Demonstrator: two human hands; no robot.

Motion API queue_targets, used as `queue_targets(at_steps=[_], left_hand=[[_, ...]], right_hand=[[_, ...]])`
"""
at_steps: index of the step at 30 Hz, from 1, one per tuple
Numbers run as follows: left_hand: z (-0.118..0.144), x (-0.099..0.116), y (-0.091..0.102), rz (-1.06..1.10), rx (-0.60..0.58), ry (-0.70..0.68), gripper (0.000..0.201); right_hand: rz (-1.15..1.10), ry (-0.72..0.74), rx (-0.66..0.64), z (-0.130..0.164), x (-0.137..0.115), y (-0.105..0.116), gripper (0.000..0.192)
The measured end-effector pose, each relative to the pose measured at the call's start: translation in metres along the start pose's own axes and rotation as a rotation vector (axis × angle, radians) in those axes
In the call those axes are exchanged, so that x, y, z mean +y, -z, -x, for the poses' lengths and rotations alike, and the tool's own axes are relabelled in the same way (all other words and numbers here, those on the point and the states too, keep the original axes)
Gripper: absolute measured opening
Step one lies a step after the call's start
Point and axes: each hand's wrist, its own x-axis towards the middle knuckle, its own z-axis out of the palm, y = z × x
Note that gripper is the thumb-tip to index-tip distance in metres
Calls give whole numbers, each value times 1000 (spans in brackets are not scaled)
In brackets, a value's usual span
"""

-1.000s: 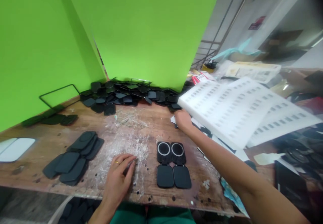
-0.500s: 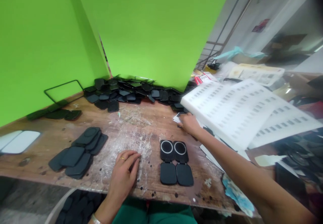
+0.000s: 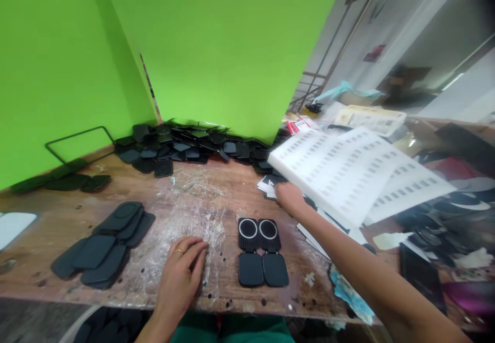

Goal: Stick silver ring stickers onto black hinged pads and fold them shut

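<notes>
My left hand [image 3: 181,271] rests on the scuffed wooden table [image 3: 197,209], a ring on one finger. Its fingers are loosely bent, the thumb apart, and nothing is in it. To its right lie two unfolded black folding wireless chargers [image 3: 251,270], side by side, with white rings on their upper pads. My right hand [image 3: 289,197] reaches out to small white and black flat pieces [image 3: 267,187] beside the white foam sheets [image 3: 332,173]. It is blurred and its fingertips are hidden, so any hold cannot be made out.
Stacked black pads [image 3: 96,250] lie at the left. A long heap of black pads [image 3: 185,144] runs along the green partition [image 3: 216,54]. A white panel [image 3: 15,227] is at the left edge. Below the table edge, a bin holds black pads [image 3: 108,327]. A blue cloth [image 3: 350,294] lies front right.
The view has turned slightly to the right. My right hand has drawn a little to the right, showing more of the small flat pieces. My left hand has stayed on the table.
</notes>
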Motion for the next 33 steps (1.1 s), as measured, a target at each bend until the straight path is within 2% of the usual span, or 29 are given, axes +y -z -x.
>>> queue_targets(at_steps=[5,10,12,14,16,19,22,24,27,30,33], left_hand=[[0,0,0,-3,4,4,19],[0,2,1,3,-1,25,19],[0,4,1,17,-10,42,19],[-1,6,2,39,-9,78,20],[-2,8,4,76,1,135,22],[-4,13,8,174,12,260,25],[-8,21,15,351,11,460,33],[-13,28,22,518,3,592,43],[-21,38,36,723,-53,693,50],[-26,45,47,853,-195,776,45],[-26,47,50,1011,-275,902,39]], right_hand=[[-56,50,126,8,-4,5,22],[-160,75,323,29,-8,30,35],[-299,32,459,40,-10,39,37],[-549,-20,593,50,-16,46,33],[-832,-64,629,59,-24,49,28],[-1155,-82,448,69,-40,46,31],[-1392,-68,218,79,-59,41,34],[-1488,-46,89,86,-71,40,36],[-1485,21,-80,95,-86,44,36],[-1405,130,-130,99,-99,49,31],[-1372,203,-88,98,-112,47,28]])
